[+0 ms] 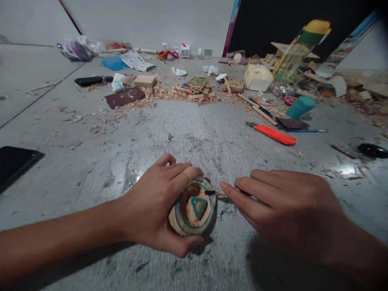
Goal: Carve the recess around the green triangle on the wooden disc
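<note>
My left hand (162, 202) grips a small round wooden piece (182, 229) from its left side, fingers over the far edge and thumb at the near edge. A light bandage (190, 173) wraps one finger. Teal rings run round the piece's rim, a teal triangle (198, 207) marks its middle, and brown colour lies between them. From the right, my right hand (269, 206) pinches a thin paintbrush (212, 192) whose dark flat tip lies over the piece's upper right rim. Most of the brush handle is hidden by my fingers.
An orange utility knife (275, 134) lies ahead on the right, near a teal paint container (301, 107). Wood shavings (169, 93), sandpaper (125, 98) and wood blocks spread across the back. A dark phone (16, 165) lies at the left, a black object (372, 150) far right.
</note>
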The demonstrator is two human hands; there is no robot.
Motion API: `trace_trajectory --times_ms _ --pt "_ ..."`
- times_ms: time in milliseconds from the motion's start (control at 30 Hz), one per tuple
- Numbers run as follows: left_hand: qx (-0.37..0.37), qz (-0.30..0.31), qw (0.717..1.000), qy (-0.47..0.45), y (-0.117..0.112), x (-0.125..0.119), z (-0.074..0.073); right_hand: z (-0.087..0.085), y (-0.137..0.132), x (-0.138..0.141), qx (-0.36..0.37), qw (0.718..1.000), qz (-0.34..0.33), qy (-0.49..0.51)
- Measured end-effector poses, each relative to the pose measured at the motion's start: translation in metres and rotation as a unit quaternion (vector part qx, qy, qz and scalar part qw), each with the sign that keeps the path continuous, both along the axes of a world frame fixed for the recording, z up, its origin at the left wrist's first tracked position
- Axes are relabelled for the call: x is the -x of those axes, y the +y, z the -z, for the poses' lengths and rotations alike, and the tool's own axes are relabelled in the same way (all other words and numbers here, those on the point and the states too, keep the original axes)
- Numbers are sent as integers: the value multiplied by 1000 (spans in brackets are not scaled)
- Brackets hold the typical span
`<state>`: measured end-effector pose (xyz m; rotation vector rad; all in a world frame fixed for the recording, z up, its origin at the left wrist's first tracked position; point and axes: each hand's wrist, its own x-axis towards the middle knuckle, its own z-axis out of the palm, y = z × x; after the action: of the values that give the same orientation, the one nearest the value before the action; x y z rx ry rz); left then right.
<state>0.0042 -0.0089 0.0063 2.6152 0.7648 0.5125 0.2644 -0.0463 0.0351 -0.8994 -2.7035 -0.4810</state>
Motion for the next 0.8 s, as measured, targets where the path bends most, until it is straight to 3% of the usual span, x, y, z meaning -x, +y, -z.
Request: trace_trajectory --times_ms 267,433,500,667,800 --pt "32 -6 999 -8 -1 -2 1 -1 -10 9 3 999 37 -14" --pt "37 -4 999 -6 -2 -3 0 6 -1 6 14 1000 -5 26" --pt "45 -2 999 -1 -3 -2 -1 11 6 3 38 997 -25 59" --pt "19 -7 1000 -1 -3 0 -1 17 18 1 189 967 -40 165" --pt "11 -10 1000 -8 -2 1 0 10 20 -2 184 964 -33 189"
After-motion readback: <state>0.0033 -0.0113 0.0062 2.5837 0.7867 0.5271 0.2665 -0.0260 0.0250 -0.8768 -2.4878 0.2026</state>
